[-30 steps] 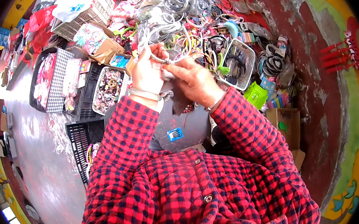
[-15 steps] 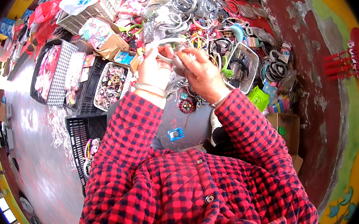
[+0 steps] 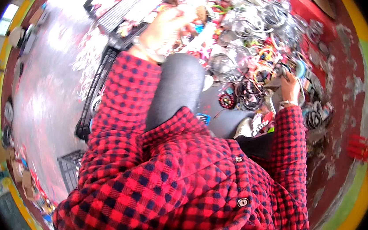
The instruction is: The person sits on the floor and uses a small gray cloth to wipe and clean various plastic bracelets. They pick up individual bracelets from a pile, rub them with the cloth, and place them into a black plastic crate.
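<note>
My left hand is stretched far forward, above the knee and beside the low bins. Motion smears its fingers, and I cannot make out anything in them. My right hand reaches down to the right part of a heap of hair bands and bagged accessories. A greyish flat-looking thing lies against its fingers; whether they grip it is unclear. Left of that hand lies a tangle of dark bands, with a red beaded band beside it.
A black plastic crate stands left of my knee, and another crate is farther back on the floor. A checked bin stands ahead. A blue card lies by my lap. The stained red wall rises at right.
My hands have parted: the left went forward and left, the right moved right and down onto the heap. The white band they held together is no longer visible. The view has shifted.
</note>
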Tool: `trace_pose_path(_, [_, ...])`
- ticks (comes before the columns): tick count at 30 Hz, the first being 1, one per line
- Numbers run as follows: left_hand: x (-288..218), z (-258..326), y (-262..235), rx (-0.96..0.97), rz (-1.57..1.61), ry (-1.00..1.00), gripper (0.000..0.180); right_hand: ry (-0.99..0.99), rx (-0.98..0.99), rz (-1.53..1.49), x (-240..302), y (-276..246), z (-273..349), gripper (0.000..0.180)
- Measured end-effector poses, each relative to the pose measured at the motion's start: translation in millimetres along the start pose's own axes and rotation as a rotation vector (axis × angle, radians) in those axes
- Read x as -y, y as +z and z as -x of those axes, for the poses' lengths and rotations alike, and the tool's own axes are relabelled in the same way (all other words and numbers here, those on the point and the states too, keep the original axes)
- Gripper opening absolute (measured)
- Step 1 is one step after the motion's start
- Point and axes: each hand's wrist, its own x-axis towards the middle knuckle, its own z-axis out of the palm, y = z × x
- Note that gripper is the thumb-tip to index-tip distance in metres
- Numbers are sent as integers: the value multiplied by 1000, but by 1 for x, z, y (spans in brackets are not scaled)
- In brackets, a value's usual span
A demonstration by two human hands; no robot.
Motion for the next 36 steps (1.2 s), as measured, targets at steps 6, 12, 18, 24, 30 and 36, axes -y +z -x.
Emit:
trace_pose_path(6, [-44,157,-194,-267,-1134,242,17,16,148,-6,-16,24,10,29])
trace_pose_path(12, [-11,299,-293,-507,-1576,-363,16,-140,123,147,-25,46,19,22])
trace_pose_path(18, [71,322,-325,-508,-1335,-380,17,-90,155,278,-39,49,23,27])
trace_pose_path(24, [118,289,-349,-530,-1284,-468,16,-86,224,321,-42,51,31,31])
trace_pose_path(30, [141,255,-385,-504,-1377,-625,19,-9,301,395,-49,57,33,30])
trace_pose_path(36, [158,230,-401,-410,-1469,-779,20,83,400,465,-27,69,32,33])
